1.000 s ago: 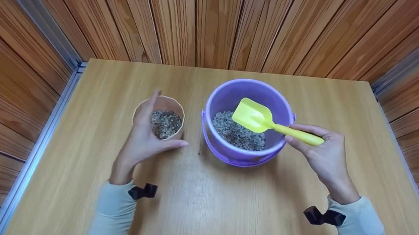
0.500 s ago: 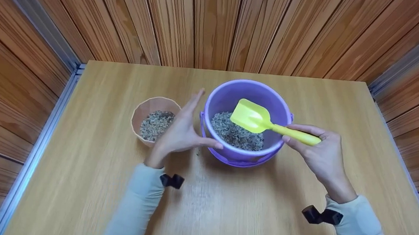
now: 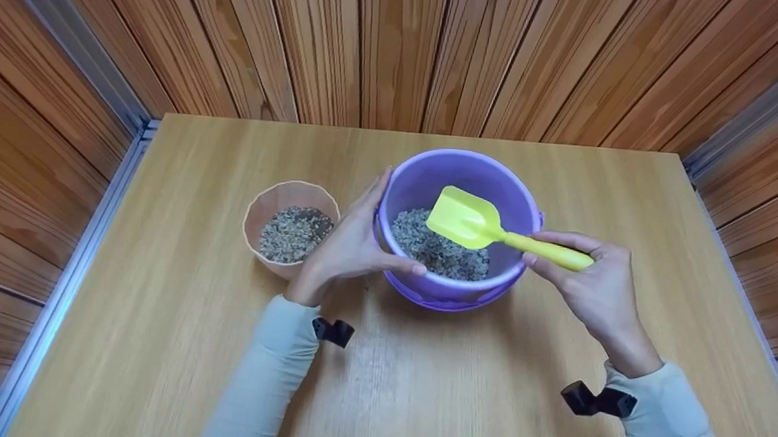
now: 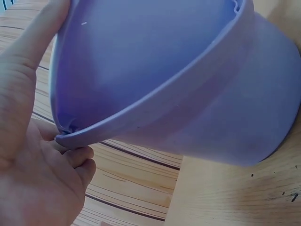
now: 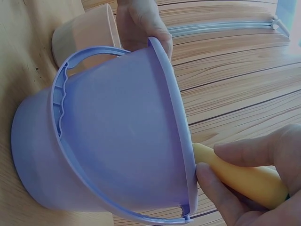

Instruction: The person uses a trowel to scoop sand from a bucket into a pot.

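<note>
A purple bucket [image 3: 426, 278] stands on the table with grey gravel [image 3: 439, 247] inside. My left hand [image 3: 352, 243] holds the bucket's left side at the rim, its thumb at the front and its fingers toward the back. The left wrist view shows the thumb [image 4: 28, 52] against the rim and some fingers curled below it. My right hand [image 3: 599, 284] grips the handle of a yellow toy shovel [image 3: 465, 219]. The shovel's blade lies over the bucket's opening, above the gravel, and carries nothing visible. Its handle crosses the right rim.
Left of the bucket stands a peach-coloured pot [image 3: 260, 219] with similar gravel in it, partly behind my left hand. The bucket's handle [image 5: 59, 101] hangs down its near side. Wood-panelled walls [image 3: 402, 46] enclose the table [image 3: 403, 386]. A few dark specks lie near the bucket.
My left hand has moved right, from around the pot to the bucket's left rim, and now holds it. The right hand and the shovel have hardly moved.
</note>
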A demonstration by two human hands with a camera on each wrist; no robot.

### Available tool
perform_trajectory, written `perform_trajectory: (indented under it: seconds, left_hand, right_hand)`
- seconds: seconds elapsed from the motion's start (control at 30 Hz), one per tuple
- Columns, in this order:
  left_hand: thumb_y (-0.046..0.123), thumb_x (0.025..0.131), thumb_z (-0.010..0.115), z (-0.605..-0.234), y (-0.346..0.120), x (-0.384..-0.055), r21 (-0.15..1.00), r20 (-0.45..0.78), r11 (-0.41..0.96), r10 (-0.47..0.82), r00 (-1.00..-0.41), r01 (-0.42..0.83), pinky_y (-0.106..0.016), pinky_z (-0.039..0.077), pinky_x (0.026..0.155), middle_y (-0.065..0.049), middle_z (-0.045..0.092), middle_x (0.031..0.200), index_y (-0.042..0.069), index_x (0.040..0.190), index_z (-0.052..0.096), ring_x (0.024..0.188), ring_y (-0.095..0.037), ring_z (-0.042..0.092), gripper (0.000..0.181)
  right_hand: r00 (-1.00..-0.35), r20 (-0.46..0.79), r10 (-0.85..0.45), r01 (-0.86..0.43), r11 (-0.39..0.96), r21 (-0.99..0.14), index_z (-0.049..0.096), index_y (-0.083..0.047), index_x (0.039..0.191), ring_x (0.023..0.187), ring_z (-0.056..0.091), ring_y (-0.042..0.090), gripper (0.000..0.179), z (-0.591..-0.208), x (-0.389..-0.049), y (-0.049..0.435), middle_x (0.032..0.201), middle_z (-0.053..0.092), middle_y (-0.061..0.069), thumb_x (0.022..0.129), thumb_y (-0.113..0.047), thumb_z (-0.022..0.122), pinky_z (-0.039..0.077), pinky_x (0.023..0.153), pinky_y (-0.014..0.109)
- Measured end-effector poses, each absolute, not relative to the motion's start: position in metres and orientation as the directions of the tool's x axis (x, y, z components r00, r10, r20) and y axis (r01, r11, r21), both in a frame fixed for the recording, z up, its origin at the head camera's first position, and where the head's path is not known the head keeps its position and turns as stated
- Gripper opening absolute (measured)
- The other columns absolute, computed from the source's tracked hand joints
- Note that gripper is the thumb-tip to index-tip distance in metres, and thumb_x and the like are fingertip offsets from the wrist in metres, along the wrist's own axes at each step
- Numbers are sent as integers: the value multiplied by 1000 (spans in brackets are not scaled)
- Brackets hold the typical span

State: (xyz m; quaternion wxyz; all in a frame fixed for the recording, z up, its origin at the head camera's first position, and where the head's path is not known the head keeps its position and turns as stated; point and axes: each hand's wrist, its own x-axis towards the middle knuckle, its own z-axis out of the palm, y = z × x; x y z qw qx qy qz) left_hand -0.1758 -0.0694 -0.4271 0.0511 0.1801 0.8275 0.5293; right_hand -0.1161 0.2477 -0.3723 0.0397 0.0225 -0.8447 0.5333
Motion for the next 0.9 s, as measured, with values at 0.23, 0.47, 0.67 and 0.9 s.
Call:
perform_trajectory:
  seconds: [0.23,0.47,0.67,0.9]
  left_hand:
    - [50,55,99,-433,-69,-178,911,132,327,351,-927,253,-48,17,123,-5,12,169,21,165,7,153,-20,17,147]
    - [48,55,100,-433,-68,-177,924,125,300,345,-930,235,-46,16,123,-2,12,169,22,165,7,152,-20,18,146]
    - [45,54,101,-433,-68,-178,929,127,286,347,-929,234,-48,18,123,-2,15,169,23,165,8,151,-21,22,146]
    - [44,54,101,-435,-67,-177,935,121,275,346,-930,224,-48,21,122,0,19,167,25,165,8,149,-20,26,146]
  right_hand:
    - [-995,98,2,-86,460,-884,77,-4,114,84,68,16,34,-370,-118,247,107,75,10,84,-18,86,57,67,20]
    - [-986,134,-95,-164,620,-768,78,-3,110,72,62,18,29,-354,-125,246,103,76,13,84,-13,85,51,55,18]
    - [-961,165,-221,-276,777,-566,78,2,106,68,64,23,23,-329,-139,241,101,75,22,83,-2,81,51,51,19]
    - [-944,24,-328,-303,841,-447,76,7,105,83,72,34,21,-316,-150,224,103,73,27,85,3,75,63,65,41]
